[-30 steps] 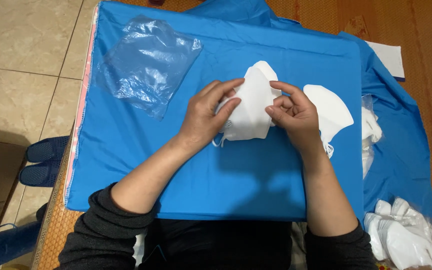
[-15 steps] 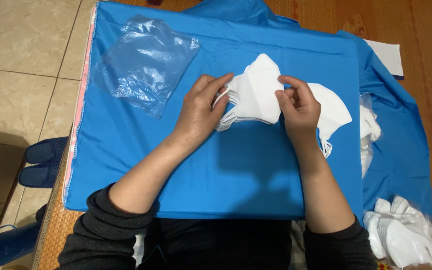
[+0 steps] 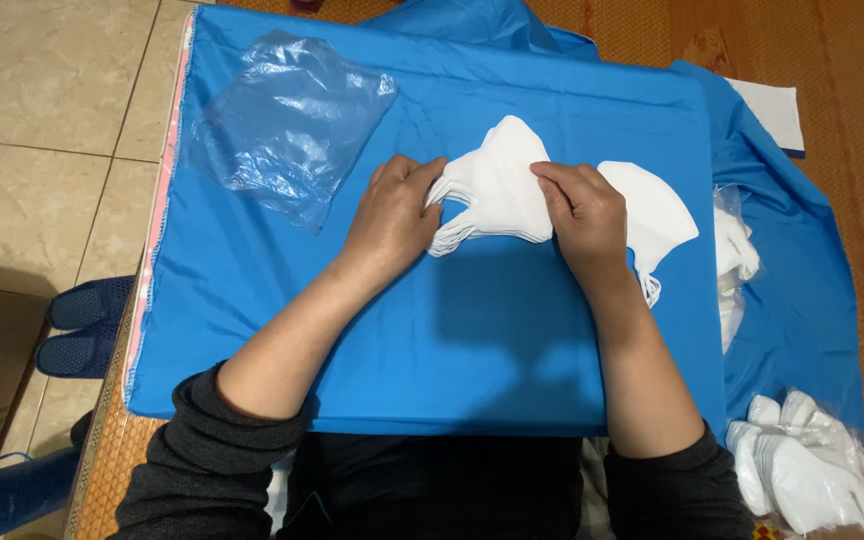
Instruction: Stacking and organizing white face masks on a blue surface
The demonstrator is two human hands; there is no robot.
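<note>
Landmark: mask stack (image 3: 497, 190), mid blue cloth (image 3: 512, 340) on the worktop. Far left of it, slippers (image 3: 87, 325) on the floor; nearer, up-left, a clear bag (image 3: 287, 125). Left hand (image 3: 392, 215) grips the stack's left edge, fingers closed on it. Right hand (image 3: 582, 210) pinches its right edge. Just right of the stack, a lone mask (image 3: 657, 215). Far lower right, bagged masks (image 3: 802, 470).

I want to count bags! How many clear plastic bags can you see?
3. One empty clear bag lies at the cloth's upper left, one sits past the cloth's right edge, and one bag of white masks is at lower right. Others may be hidden.
</note>
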